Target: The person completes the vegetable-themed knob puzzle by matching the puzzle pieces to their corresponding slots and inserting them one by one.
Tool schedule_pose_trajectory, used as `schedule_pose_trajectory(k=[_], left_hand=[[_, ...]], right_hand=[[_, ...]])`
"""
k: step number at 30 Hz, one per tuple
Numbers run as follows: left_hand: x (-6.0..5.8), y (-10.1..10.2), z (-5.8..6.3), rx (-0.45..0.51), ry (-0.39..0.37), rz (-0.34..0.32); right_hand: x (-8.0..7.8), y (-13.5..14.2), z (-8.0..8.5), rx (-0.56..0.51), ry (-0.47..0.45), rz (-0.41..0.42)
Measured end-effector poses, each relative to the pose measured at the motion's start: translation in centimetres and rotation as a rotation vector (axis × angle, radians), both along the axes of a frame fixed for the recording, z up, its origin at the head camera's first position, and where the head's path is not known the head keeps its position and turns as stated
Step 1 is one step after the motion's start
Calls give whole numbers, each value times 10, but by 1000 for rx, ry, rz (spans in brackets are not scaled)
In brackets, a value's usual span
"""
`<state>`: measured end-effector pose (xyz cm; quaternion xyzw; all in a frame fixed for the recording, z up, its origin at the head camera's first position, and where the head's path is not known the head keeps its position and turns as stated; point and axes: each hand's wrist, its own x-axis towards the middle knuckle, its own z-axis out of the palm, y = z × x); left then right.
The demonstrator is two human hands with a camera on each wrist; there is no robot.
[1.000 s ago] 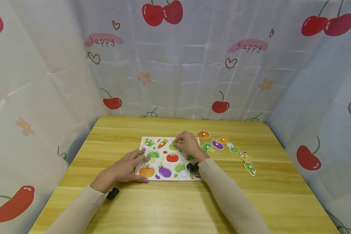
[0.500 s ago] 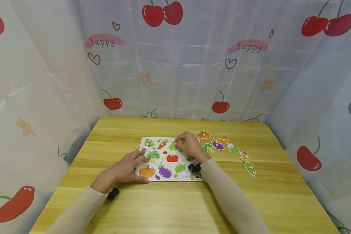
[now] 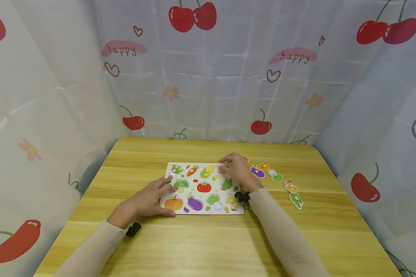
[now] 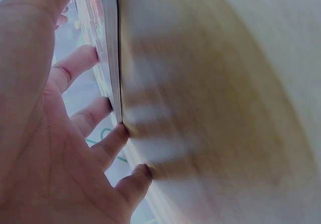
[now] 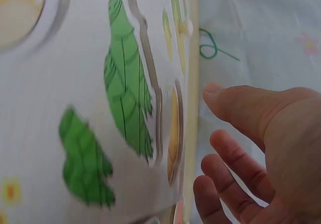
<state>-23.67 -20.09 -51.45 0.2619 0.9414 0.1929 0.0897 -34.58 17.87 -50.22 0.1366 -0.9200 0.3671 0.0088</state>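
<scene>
A white vegetable puzzle board (image 3: pixel 202 212) lies on the table. My left hand (image 3: pixel 147 198) rests at its left side with fingers spread, and the left wrist view shows fingertips touching the board's edge (image 4: pixel 114 58). A yellow corn piece (image 3: pixel 207 172) lies in the top row, beside a carrot piece (image 3: pixel 192 170). Over the board's upper right corner hovers my right hand (image 3: pixel 240 169), holding nothing. In the right wrist view its fingers are loosely bent, apart from the board, near a green leafy slot picture (image 5: pixel 128 78).
Loose pieces curve away right of the board: an eggplant (image 3: pixel 257 172), an orange round one (image 3: pixel 264 166), a cabbage (image 3: pixel 276 176), a mushroom (image 3: pixel 291 187) and a green leafy one (image 3: pixel 296 200). My right hand partly hides a pumpkin piece (image 3: pixel 245 158). A printed curtain (image 3: pixel 208 96) stands behind the table.
My right hand has let go of the corn piece, which lies in the board, and has moved right toward the loose pieces. My left hand has stayed in place.
</scene>
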Motion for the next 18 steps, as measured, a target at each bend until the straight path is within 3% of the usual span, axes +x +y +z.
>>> schedule_pose_trajectory(k=[18], left_hand=[[-1, -1, -2, 1, 8, -5]], right_hand=[[3, 74, 0, 4, 60, -48]])
